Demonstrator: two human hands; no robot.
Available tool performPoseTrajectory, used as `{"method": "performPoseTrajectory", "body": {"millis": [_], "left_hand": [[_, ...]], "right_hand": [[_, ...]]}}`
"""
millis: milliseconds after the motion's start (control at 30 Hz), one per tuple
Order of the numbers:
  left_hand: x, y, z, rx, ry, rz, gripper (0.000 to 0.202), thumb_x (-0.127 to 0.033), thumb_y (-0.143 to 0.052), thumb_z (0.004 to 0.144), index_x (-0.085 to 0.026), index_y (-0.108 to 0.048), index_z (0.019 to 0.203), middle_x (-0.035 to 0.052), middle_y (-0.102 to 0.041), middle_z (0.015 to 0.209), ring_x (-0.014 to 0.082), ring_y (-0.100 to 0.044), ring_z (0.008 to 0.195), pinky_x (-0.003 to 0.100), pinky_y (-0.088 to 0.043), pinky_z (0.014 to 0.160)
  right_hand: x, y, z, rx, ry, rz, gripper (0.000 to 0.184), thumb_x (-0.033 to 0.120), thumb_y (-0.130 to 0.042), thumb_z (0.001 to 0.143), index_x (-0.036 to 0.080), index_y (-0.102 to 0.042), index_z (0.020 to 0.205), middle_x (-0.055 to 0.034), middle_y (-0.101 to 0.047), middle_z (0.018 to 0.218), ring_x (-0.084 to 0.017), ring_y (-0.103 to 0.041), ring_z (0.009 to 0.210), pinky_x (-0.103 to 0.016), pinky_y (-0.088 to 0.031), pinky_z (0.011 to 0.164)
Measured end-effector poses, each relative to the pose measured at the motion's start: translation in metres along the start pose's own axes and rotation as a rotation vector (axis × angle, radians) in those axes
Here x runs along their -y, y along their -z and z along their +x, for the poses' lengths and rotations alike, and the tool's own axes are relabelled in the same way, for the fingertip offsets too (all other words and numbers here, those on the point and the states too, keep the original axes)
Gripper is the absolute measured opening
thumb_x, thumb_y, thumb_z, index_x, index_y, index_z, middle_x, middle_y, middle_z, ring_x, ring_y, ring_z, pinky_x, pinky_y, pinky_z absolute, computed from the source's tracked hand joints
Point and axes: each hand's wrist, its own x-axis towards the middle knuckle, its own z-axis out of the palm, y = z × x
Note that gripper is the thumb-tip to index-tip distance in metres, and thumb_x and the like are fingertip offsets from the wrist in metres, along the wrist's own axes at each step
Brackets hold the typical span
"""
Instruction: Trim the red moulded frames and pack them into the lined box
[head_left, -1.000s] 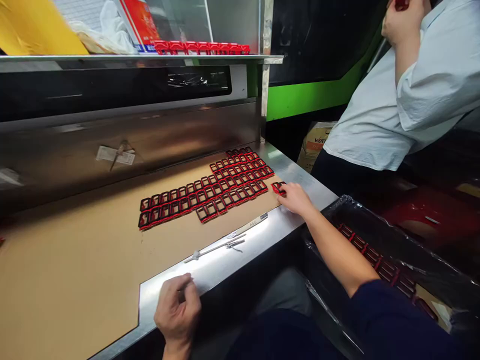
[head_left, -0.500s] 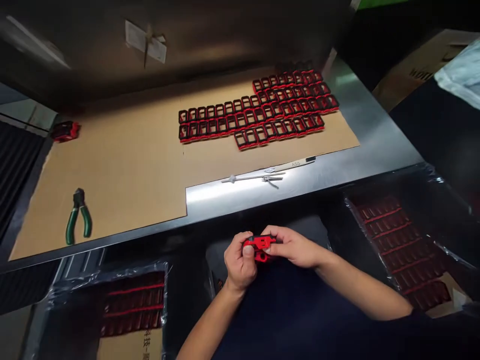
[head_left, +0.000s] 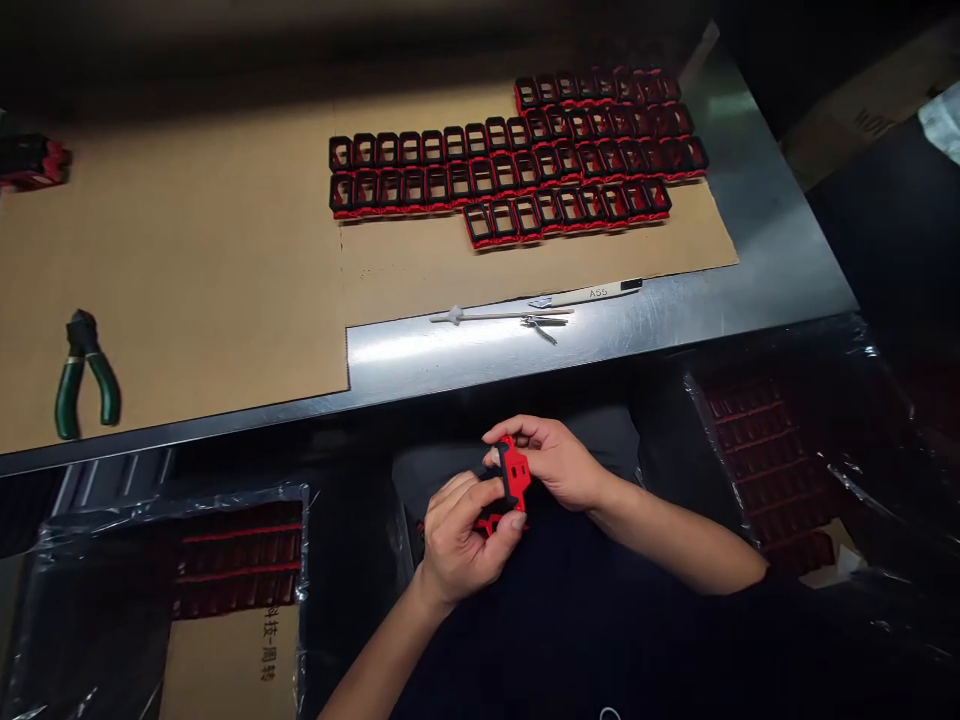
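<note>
A red and black plastic frame-shaped part (head_left: 517,472) is held tilted in front of my body, below the bench edge. My left hand (head_left: 466,530) grips its lower end between thumb and fingers. On the upper end, my right hand (head_left: 551,462) is closed with thumb and fingertips. More red plastic shows beneath the part by my left fingers; I cannot tell if it is the same piece. Beyond my hands, rows of similar red and black parts (head_left: 450,180) stand on a cardboard sheet (head_left: 210,270).
Green-handled cutting pliers (head_left: 84,375) lie at the left of the bench. A white-handled knife marked A55 (head_left: 592,294), a thin rod (head_left: 495,316) and small metal tweezers-like pieces (head_left: 541,324) lie near the front edge. Plastic-lined boxes of parts flank me, at left (head_left: 303,560) and right (head_left: 724,450).
The part has turned from lying level to standing steeply tilted. My left hand has moved lower on it and the right hand higher. The view has shifted, bringing the bench closer.
</note>
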Motion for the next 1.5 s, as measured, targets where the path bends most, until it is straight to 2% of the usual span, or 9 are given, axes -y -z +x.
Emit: {"method": "performPoseTrajectory", "body": {"millis": [100, 300, 600, 967, 1100, 1200, 1300, 1400, 1500], "left_hand": [[0.0, -0.001, 0.0, 0.047, 0.052, -0.055, 0.015, -0.024, -0.066, 0.086, -0.017, -0.064, 0.1, -0.0014, -0.058, 0.065, 0.0119, -0.052, 0.058, 0.024, -0.043, 0.056], [-0.002, 0.0, 0.003, 0.091, 0.126, -0.098, 0.011, -0.026, -0.067, 0.086, -0.017, -0.064, 0.091, -0.0029, -0.055, 0.062, 0.0101, -0.05, 0.056, 0.022, -0.041, 0.055], [0.0, 0.003, 0.0, 0.143, 0.208, -0.161, 0.022, -0.036, -0.063, 0.089, -0.017, -0.06, 0.079, -0.0046, -0.05, 0.058, 0.0083, -0.045, 0.052, 0.02, -0.037, 0.051], [-0.001, 0.003, 0.003, 0.217, 0.272, -0.303, 0.023, -0.029, -0.06, 0.089, -0.019, -0.05, 0.071, -0.0081, -0.041, 0.055, 0.005, -0.037, 0.048, 0.016, -0.032, 0.049], [-0.001, 0.003, 0.001, 0.188, 0.322, -0.341, 0.023, -0.03, -0.058, 0.089, -0.019, -0.05, 0.071, -0.0082, -0.038, 0.055, 0.0054, -0.034, 0.048, 0.017, -0.031, 0.048], [0.0, 0.001, 0.0, 0.168, 0.339, -0.338, 0.023, -0.031, -0.058, 0.089, -0.019, -0.05, 0.071, -0.0081, -0.038, 0.054, 0.0055, -0.034, 0.047, 0.017, -0.031, 0.047], [0.0, -0.001, 0.002, 0.162, 0.317, -0.308, 0.023, -0.03, -0.059, 0.089, -0.019, -0.052, 0.071, -0.0079, -0.041, 0.053, 0.0056, -0.037, 0.046, 0.017, -0.032, 0.047], [-0.001, -0.002, 0.005, 0.162, 0.263, -0.247, 0.02, -0.028, -0.06, 0.088, -0.018, -0.054, 0.071, -0.0067, -0.047, 0.054, 0.0061, -0.042, 0.046, 0.017, -0.035, 0.048], [-0.003, -0.003, 0.008, 0.174, 0.229, -0.179, 0.018, -0.026, -0.061, 0.087, -0.018, -0.055, 0.071, -0.0051, -0.052, 0.055, 0.0072, -0.046, 0.048, 0.018, -0.037, 0.049]], "right_hand": [[-0.002, 0.0, -0.002, -0.064, 0.057, -0.034, 0.025, 0.021, -0.076, 0.071, 0.017, -0.072, 0.096, 0.0014, -0.067, 0.075, -0.007, -0.058, 0.062, -0.015, -0.046, 0.056], [-0.007, 0.002, -0.002, -0.103, 0.073, -0.047, 0.022, 0.021, -0.077, 0.072, 0.017, -0.072, 0.093, 0.0037, -0.063, 0.07, -0.006, -0.056, 0.06, -0.015, -0.046, 0.057], [-0.012, 0.003, -0.002, -0.079, 0.099, -0.082, 0.023, 0.023, -0.077, 0.075, 0.017, -0.071, 0.096, 0.0029, -0.064, 0.074, -0.008, -0.061, 0.065, -0.018, -0.051, 0.063], [-0.009, 0.007, -0.006, -0.035, 0.033, -0.138, 0.028, 0.026, -0.074, 0.075, 0.017, -0.069, 0.101, -0.0001, -0.066, 0.085, -0.009, -0.061, 0.068, -0.019, -0.051, 0.063], [-0.005, 0.015, -0.011, -0.083, 0.027, -0.182, 0.033, 0.035, -0.076, 0.076, 0.017, -0.066, 0.102, -0.0016, -0.064, 0.089, -0.009, -0.059, 0.067, -0.02, -0.051, 0.058], [0.001, 0.021, -0.02, -0.157, 0.08, -0.249, 0.033, 0.042, -0.076, 0.078, 0.016, -0.065, 0.094, -0.0001, -0.06, 0.08, -0.008, -0.054, 0.063, -0.018, -0.048, 0.053], [0.007, 0.023, -0.03, -0.089, 0.064, -0.292, 0.033, 0.044, -0.074, 0.081, 0.014, -0.064, 0.09, 0.0007, -0.056, 0.073, -0.008, -0.051, 0.061, -0.017, -0.046, 0.052], [0.009, 0.02, -0.036, 0.004, 0.013, -0.289, 0.033, 0.043, -0.075, 0.08, 0.013, -0.064, 0.091, -0.0002, -0.057, 0.076, -0.008, -0.052, 0.064, -0.018, -0.047, 0.054], [0.008, 0.018, -0.036, 0.03, 0.005, -0.268, 0.032, 0.041, -0.076, 0.08, 0.013, -0.063, 0.091, -0.0003, -0.057, 0.077, -0.008, -0.051, 0.065, -0.017, -0.047, 0.055]]}}
